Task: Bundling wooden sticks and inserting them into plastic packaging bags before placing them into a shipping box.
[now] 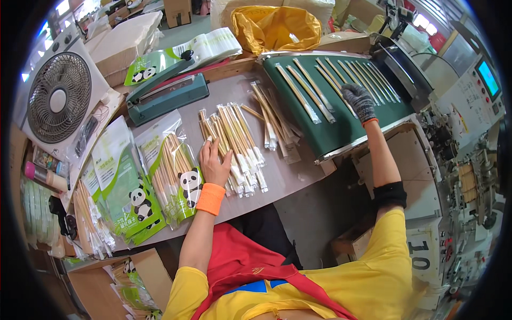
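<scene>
My bare left hand [215, 164], an orange band at its wrist, rests with fingers apart on the left side of a pile of paper-and-film-wrapped chopsticks [240, 133] on the grey table. To the right, my right hand [360, 102] wears a grey knitted glove and is over the green conveyor belt [341, 133]. Its fingertips cover part of one wrapped pair, and whether they grip it is hidden. More wrapped chopsticks [297, 93] lie spaced in slanting rows along the belt. A loose bunch of wrapped chopsticks [269, 114] sits between pile and belt.
Left of the pile lie a panda-printed bag filled with chopsticks [169, 160] and green-white bags [120, 176]. Behind them stands a teal bag sealer [170, 96], beside a fan [58, 98]. A yellow sack [274, 29] is at the back; a control box [474, 90] is right.
</scene>
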